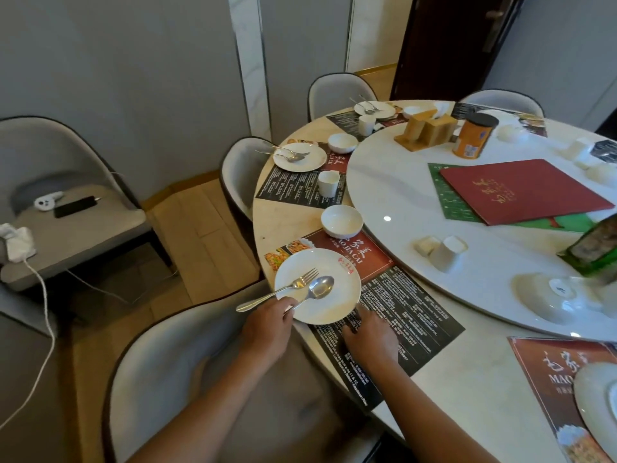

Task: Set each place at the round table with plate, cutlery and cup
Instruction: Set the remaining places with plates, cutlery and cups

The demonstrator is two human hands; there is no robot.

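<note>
A white plate [329, 302] lies on the paper placemat [400, 312] at the near edge of the round table [287, 218]. A fork [283, 289] and a spoon [317, 289] rest across the plate. My left hand [268, 325] is at the plate's near-left rim, fingers closed on the spoon handle. My right hand [370, 339] lies flat on the placemat, just right of the plate. A white bowl [341, 221] stands beyond the plate. Two white cups [440, 252] lie on the turntable [400, 182].
Two farther places each have a plate [299, 157], cutlery, bowl [342, 142] and cup [328, 183]. The turntable holds red menus [524, 192], an orange jar [474, 135], a wooden holder [425, 128] and upturned bowls [554, 295]. Grey chairs [240, 168] ring the table.
</note>
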